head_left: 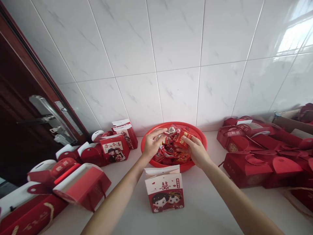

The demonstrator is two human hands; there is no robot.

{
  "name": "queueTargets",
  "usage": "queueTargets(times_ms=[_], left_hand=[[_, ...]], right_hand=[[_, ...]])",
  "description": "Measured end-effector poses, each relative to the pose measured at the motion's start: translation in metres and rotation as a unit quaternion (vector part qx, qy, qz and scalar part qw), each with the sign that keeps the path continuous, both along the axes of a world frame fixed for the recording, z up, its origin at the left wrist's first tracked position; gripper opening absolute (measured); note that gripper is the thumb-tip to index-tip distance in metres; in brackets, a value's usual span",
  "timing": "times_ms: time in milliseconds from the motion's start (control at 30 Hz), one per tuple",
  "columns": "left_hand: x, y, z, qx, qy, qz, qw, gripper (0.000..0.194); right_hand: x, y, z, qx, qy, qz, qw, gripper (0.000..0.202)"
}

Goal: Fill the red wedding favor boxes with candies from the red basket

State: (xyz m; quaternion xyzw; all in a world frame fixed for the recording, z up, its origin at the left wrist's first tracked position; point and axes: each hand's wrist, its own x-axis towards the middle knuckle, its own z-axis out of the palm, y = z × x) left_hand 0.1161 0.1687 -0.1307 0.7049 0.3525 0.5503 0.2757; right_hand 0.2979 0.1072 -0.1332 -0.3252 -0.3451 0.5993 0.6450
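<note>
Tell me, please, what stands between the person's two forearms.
In the head view, a cartoon-couple box stands there, in front of the red basket.

The red sign 囍 (165,186) can be read on the front red-and-white cardboard box (165,193); on the left red cardboard box with white panel (114,149), 吾 (105,150) and 喜 (119,144) are readable

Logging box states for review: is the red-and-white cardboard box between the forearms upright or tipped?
Upright: the box stands on the white tabletop, its cartoon couple right way up.
</note>
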Motion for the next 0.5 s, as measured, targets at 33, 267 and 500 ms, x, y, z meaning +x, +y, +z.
queueTargets(times_ms=[33,267,500], left_hand=[[0.001,-0.001,0.0,0.006,0.032,-0.016,0.999,0.03],[0.002,0.001,0.003,-0.001,0.115,-0.099,0.988,0.027],[-0.028,0.01,0.013,-0.167,0.269,-0.147,0.937,0.039]], right_hand=[[0.0,0.0,0.0,0.004,-0.003,-0.001,1.0,0.04],[-0.002,-0.003,-0.002,0.055,-0.036,-0.042,0.997,0.047],[-0.002,-0.003,-0.004,0.066,-0.006,-0.064,0.996,0.035]])
